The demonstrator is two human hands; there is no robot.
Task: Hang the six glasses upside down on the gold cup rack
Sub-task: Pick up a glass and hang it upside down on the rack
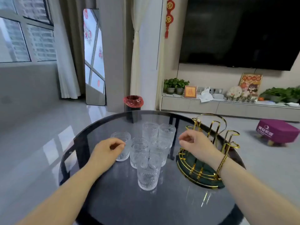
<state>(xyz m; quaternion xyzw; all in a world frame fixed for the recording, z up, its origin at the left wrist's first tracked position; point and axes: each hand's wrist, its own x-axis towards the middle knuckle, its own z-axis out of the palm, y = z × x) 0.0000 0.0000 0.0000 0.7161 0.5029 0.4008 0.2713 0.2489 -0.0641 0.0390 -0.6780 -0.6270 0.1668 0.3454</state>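
Note:
Several clear ribbed glasses stand upright in a cluster on the round dark glass table (pixel 113 200); the nearest glass (pixel 148 172) is at the front and the leftmost glass (pixel 122 137) is at the back left. My left hand (pixel 108 149) hovers loosely curled in front of the leftmost glass and partly hides it; whether it touches the glass I cannot tell. The gold cup rack (pixel 216 127), with looped wire arms and a dark green base (pixel 194 175), stands at the table's right edge with nothing on it. Over the rack's base, my right hand (pixel 194 142) is loosely curled and holds nothing.
The table's rim runs close behind the rack. On the floor beyond stand a red-lined bin (pixel 133 101) and a purple stool (pixel 276 131). A low cabinet (pixel 211 106) with plants lines the far wall under a dark screen.

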